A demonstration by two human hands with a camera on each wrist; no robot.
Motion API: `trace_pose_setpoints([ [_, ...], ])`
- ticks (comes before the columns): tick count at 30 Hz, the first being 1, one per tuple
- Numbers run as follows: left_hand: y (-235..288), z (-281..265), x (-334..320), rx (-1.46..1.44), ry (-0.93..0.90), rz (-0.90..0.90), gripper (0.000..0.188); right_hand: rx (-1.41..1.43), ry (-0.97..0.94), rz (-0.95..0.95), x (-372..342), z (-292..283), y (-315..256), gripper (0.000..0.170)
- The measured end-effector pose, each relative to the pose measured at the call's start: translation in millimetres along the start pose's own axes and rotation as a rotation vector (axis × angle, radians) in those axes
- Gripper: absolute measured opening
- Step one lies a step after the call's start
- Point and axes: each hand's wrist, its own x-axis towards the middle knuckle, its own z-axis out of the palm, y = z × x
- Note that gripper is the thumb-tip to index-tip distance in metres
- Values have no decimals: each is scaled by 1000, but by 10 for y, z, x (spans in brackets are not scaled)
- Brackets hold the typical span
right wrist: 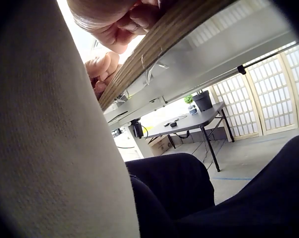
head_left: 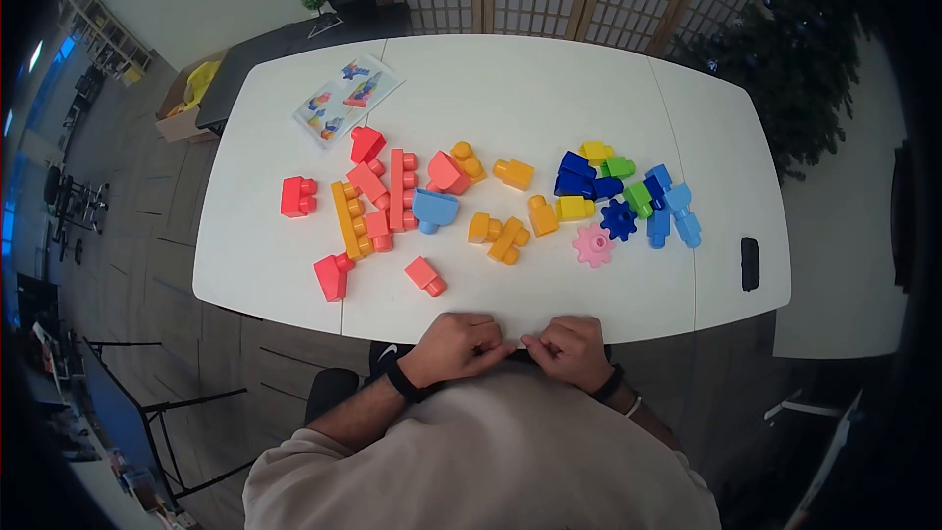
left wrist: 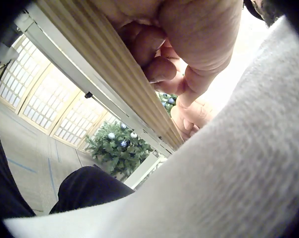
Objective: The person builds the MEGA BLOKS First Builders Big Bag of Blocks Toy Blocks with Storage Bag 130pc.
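Note:
My left hand [head_left: 456, 345] rests on the front edge of the white table [head_left: 549, 304], fingers loosely curled and holding nothing. Beside it my right hand [head_left: 571, 348] lies at the same edge, its fingers also curled loosely, thumb close to the left one. Both wrist views show the curled fingers over the table's rim. Nearest the left hand is a red block [head_left: 426, 276]. Beyond are orange blocks [head_left: 508, 240] and a light blue rounded block [head_left: 435, 208]. A pink gear [head_left: 594, 246] and a dark blue gear [head_left: 618, 221] lie ahead of the right hand.
Red blocks [head_left: 402, 189] and a long orange block [head_left: 347, 220] lie at left. Blue blocks [head_left: 659, 226], green blocks [head_left: 638, 198] and yellow blocks [head_left: 575, 208] cluster at right. A picture sheet [head_left: 347, 101] lies back left; a black object [head_left: 750, 264] lies near the right edge.

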Motion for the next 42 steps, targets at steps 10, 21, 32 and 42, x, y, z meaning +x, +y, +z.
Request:
trace_pose_setpoints([
  [10,11,-2,4,1,3,-4,31,20,54,-49,21,27,15,42],
  [21,-13,9,-2,17,20,22,28,17,59,-60,30,30,8,41],
  [32,3,7,-2,0,18,-3,29,15,61,-52,30,30,1,41],
  [42,-7,9,-2,0,29,13,28,4,51,-52,18,27,3,41],
])
